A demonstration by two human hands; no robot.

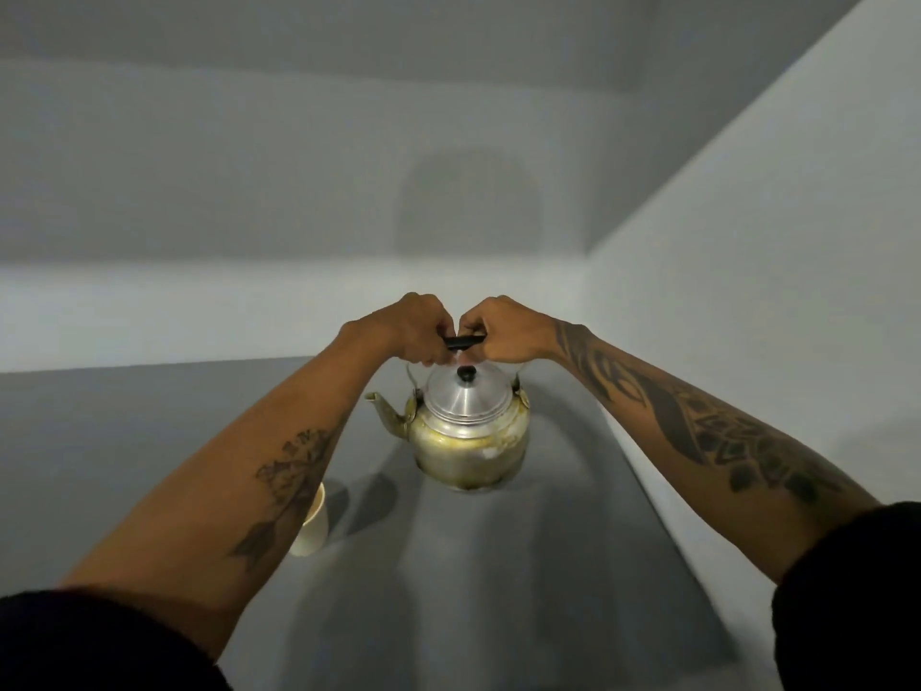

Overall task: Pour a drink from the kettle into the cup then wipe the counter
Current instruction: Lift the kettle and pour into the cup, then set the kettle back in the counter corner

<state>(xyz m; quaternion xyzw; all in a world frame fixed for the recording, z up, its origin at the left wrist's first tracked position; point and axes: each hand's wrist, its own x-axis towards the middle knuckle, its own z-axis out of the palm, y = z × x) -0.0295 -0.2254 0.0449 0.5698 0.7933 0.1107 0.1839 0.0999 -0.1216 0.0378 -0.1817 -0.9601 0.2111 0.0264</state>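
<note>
Nearest: black sleeves [89,640] at both lower corners, pushed up above the forearms. Both forearms bare and tattooed, reaching forward and converging at centre.

Grey counter [448,591] runs away from the camera, bounded on the right by a pale wall [747,291] and at the far end by another wall.

Cup [313,523]: cream, upright on the counter, left of centre, mostly hidden behind the left forearm. Only its right side and part of the rim show. Contents cannot be told.

Kettle [468,431]: metal, stained yellowish on the body, lid [467,396] on with a black knob. Sits upright, further back than the cup and to its right, well apart from it. Spout [381,408] points left. Whether the base touches the counter or is just lifted cannot be told; a shadow lies directly under it.

Handle [464,341]: black bar, raised above the lid. Left hand [408,331] curled closed around its left end; right hand [503,331] curled closed around its right end. Knuckles of the two hands nearly meet over the bar.

Behind: a rounded shadow on the far wall above the hands.
</note>
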